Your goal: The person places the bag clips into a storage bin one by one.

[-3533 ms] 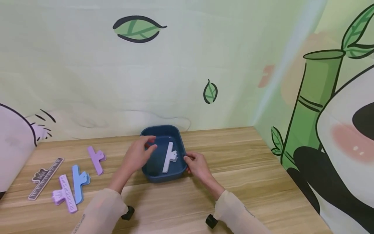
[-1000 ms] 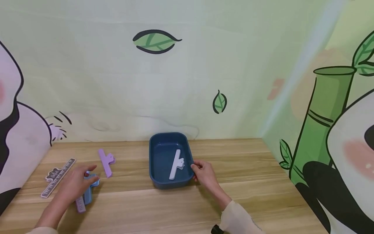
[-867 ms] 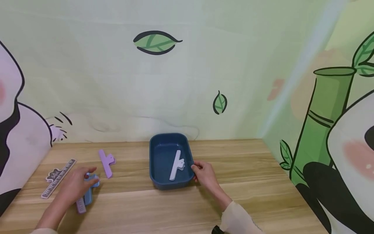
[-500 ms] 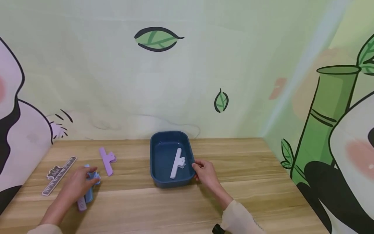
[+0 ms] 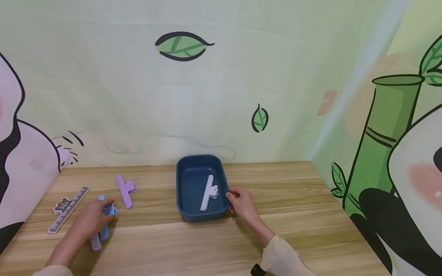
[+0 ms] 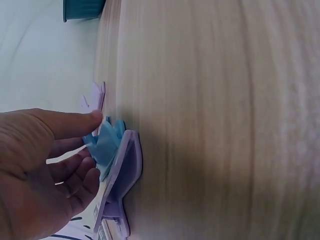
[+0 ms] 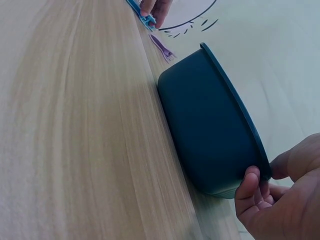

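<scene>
1. The left hand [image 5: 87,223] pinches the blue clip [image 5: 109,210] on the table [image 5: 155,241].
2. A lilac clip [image 5: 96,243], partly hidden, lies under the left hand, just beside the blue clip.
3. A purple clip [image 5: 124,192] lies ahead of that hand; a dark patterned clip [image 5: 68,211] to its left.
4. The right hand [image 5: 243,203] pinches the navy tub [image 5: 190,188] at its side; a white clip [image 5: 207,193] lies inside.

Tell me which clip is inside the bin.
The white clip, lying inside the dark blue bin near its right side; the other four are all outside it.
</scene>
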`<state>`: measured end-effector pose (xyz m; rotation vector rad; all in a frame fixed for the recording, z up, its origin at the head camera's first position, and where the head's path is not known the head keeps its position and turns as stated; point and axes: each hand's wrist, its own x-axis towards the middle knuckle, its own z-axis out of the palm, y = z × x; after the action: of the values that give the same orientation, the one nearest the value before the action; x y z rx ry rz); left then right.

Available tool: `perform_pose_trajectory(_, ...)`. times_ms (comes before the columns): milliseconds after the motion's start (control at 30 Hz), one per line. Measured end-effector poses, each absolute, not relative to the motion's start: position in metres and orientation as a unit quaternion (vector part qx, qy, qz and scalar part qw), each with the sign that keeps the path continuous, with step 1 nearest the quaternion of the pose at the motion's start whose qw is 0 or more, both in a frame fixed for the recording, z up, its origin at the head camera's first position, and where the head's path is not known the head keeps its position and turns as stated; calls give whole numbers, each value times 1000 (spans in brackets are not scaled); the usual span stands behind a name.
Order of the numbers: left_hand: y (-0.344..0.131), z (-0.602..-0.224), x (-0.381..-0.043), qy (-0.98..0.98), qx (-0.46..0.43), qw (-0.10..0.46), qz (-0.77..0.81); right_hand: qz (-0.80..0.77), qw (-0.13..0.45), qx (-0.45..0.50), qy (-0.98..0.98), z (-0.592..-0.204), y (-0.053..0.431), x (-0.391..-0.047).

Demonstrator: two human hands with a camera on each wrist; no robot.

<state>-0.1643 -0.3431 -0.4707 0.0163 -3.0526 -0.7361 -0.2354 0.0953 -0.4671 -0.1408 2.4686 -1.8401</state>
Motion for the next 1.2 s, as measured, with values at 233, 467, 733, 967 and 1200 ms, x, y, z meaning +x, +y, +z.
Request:
perform_pose_trajectory(233,-346,-475,-165,-973,-2,16,-232,-598,26,-47,800,-468,95,-236)
perform_pose_trajectory(467,-352,-468,-163,-960,13,13,-278,-599,26,-50,799,-468,95,-236)
perform_pose_trajectory(733,-352,-451,-157,-936,11,56,-346,-594,27,-50,802,-468,95,-237)
perform_pose_trajectory(967,-355,-432,-152,-922,5,81,-378,-599,30,-46,799,-469,95,-236)
perform_pose_trajectory(1200,-357,-416,-150,-905,-4,123,-407,-596,31,-44,801,-468,95,-236)
